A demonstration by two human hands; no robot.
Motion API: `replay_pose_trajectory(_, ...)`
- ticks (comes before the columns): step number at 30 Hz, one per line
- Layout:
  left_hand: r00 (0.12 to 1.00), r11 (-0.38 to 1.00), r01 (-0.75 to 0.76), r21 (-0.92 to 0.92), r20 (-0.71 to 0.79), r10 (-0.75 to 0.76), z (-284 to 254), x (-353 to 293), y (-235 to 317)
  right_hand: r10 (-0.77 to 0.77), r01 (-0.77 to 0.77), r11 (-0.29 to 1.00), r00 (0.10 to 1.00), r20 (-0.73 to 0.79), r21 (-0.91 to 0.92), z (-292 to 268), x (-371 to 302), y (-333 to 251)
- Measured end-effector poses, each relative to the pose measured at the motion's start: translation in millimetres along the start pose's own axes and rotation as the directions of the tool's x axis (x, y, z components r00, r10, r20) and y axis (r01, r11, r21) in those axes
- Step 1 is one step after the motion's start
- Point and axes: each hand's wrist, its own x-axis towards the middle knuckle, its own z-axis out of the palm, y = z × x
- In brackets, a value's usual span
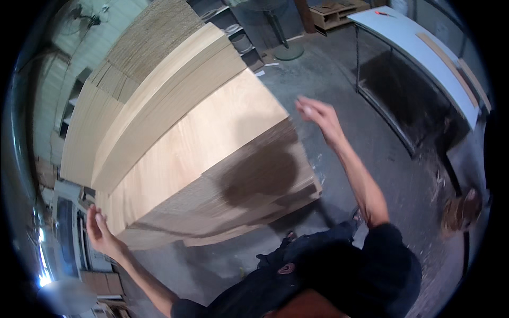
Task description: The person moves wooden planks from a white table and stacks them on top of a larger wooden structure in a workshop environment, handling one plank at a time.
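Note:
In front of me stands a tall stack of thin wooden boards [260, 169], with a pale, smooth board [191, 132] on top. My left hand [103, 236] is at the near left corner of the top board, fingers apart and thumb up; whether it touches the edge is hard to tell. Past the right corner, my right hand [321, 116] hovers off the stack with loosely bent fingers, slightly blurred, and I see nothing in it. Behind the top board rises a higher pile of boards [175, 90], its pale upper face along the front.
More stacked boards [154, 40] stand at the back left. A white-topped table [419, 42] on metal legs holds wooden strips [448, 66] at the far right. Beyond the stack is a stand with a round base [289, 51]. Grey concrete floor [339, 69] lies between stack and table.

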Motion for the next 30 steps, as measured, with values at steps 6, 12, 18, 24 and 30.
replay_pose_trajectory(6,0.881,0.961,-0.094,-0.258,0.428,0.201,180.4,-225.4,174.0,0.477,-0.473,0.876,0.878,-0.026,0.093,-132.0,-168.4,100.3)
replay_pose_trajectory(12,0.365,0.902,0.234,-0.363,0.893,0.265,328.6,-366.5,227.7,0.744,-0.719,0.662,0.664,-0.071,0.212,-237.0,-253.8,92.2)
replay_pose_trajectory(18,0.076,0.9,0.343,-0.269,0.963,0.259,429.3,-425.1,269.6,0.69,-0.672,0.721,0.67,-0.275,0.171,-346.9,-225.1,97.0)
replay_pose_trajectory(24,0.129,0.874,0.379,-0.305,0.952,0.276,541.6,-466.2,276.9,0.662,-0.652,0.74,0.662,-0.351,0.165,-428.7,-158.9,110.7)
replay_pose_trajectory(30,0.092,0.913,0.316,-0.257,0.966,0.241,652.4,-482.9,294.1,0.719,-0.722,0.672,0.582,-0.38,0.164,-506.1,-85.8,111.7)
